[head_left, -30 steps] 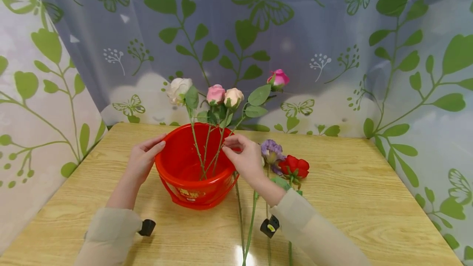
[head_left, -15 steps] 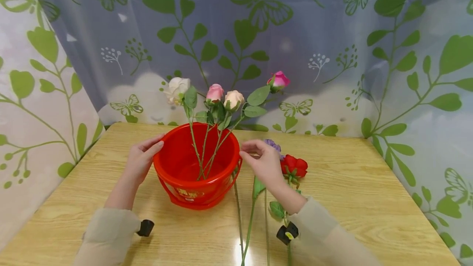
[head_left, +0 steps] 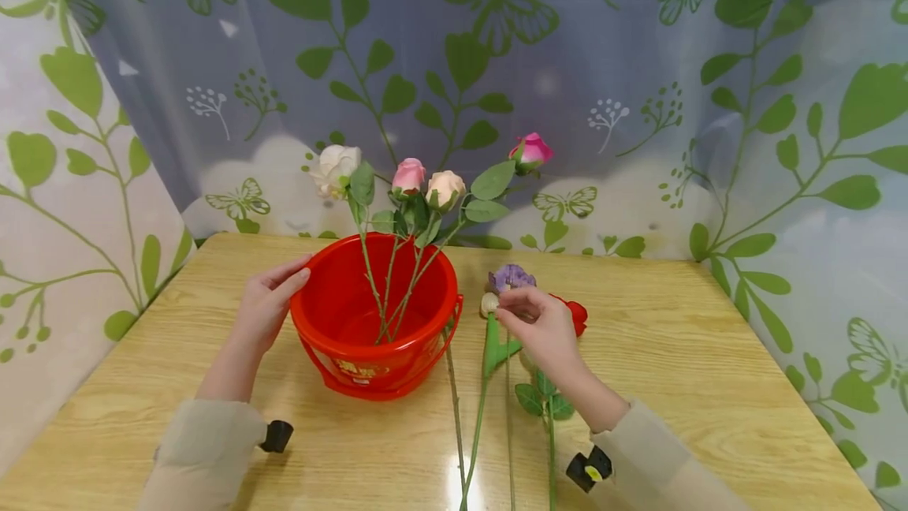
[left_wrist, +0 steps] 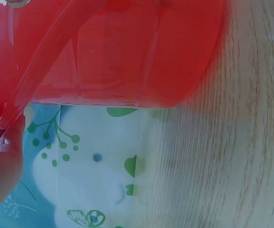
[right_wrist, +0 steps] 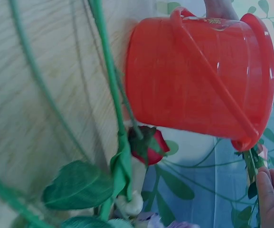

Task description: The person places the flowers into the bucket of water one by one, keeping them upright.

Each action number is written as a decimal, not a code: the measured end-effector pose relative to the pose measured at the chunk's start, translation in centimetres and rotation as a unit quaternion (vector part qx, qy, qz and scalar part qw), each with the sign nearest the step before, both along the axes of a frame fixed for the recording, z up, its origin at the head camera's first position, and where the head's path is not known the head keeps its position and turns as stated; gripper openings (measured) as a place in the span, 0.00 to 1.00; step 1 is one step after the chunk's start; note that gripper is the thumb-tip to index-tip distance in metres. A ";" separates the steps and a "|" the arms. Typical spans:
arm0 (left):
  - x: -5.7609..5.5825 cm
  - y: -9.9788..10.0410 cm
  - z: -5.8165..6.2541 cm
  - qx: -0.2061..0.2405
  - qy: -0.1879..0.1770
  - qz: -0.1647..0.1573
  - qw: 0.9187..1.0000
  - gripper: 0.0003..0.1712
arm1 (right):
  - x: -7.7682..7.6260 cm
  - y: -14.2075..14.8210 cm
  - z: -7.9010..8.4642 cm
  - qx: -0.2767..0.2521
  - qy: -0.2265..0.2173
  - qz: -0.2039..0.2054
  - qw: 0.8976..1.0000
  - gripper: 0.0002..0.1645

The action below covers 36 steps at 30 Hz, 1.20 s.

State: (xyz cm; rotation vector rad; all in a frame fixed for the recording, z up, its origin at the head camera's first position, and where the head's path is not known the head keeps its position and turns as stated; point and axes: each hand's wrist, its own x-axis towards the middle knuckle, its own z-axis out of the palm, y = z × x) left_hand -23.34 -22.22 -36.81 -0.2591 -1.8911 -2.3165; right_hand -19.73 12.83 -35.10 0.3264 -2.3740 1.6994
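A red plastic bucket point(head_left: 329, 290) stands on the table holding a white rose point(head_left: 336, 170), a pink rose point(head_left: 408, 177), a cream rose point(head_left: 446, 189) and a bright pink rose point(head_left: 531, 151). My left hand point(head_left: 261, 310) grips the bucket's left rim, thumb on the near side. To the bucket's right, my right hand point(head_left: 542, 330) hovers over the lying flowers, fingers loosely bent, holding nothing visible. Its fingertips are by a white tulip bud point(head_left: 489, 305) and a purple flower point(head_left: 512, 277). A red flower point(head_left: 578, 315) is partly hidden behind this hand.
In the right wrist view a red rosebud point(right_wrist: 148, 147) lies close beside the bucket; the head view mostly hides it. Several long green stems run toward the table's point(head_left: 674, 385) front edge. A patterned curtain point(head_left: 610, 38) hangs behind the table.
My right hand has left the rose stems over the bucket and moved right and down to the lying flowers. The left hand stays on the rim.
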 end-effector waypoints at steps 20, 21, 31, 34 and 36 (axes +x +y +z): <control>0.0 0.0 0.1 0.005 -0.005 -0.001 1.000 0.16 | 2.9 4.5 -2.8 0.058 -0.062 -0.002 0.996 0.08; 0.0 0.0 0.1 0.006 -0.005 -0.001 1.000 0.16 | 3.1 4.7 -3.0 0.061 -0.066 -0.002 0.996 0.08; 0.0 0.0 0.0 0.009 0.000 -0.005 1.000 0.16 | 4.4 6.1 -4.4 0.072 -0.120 0.006 0.990 0.10; 0.0 0.0 0.0 0.008 -0.001 -0.003 1.000 0.16 | 4.8 6.5 -4.8 0.074 -0.137 0.018 0.988 0.11; 0.0 0.0 0.0 0.006 -0.001 -0.002 1.000 0.17 | 5.1 6.7 -5.1 0.081 -0.143 0.024 0.986 0.11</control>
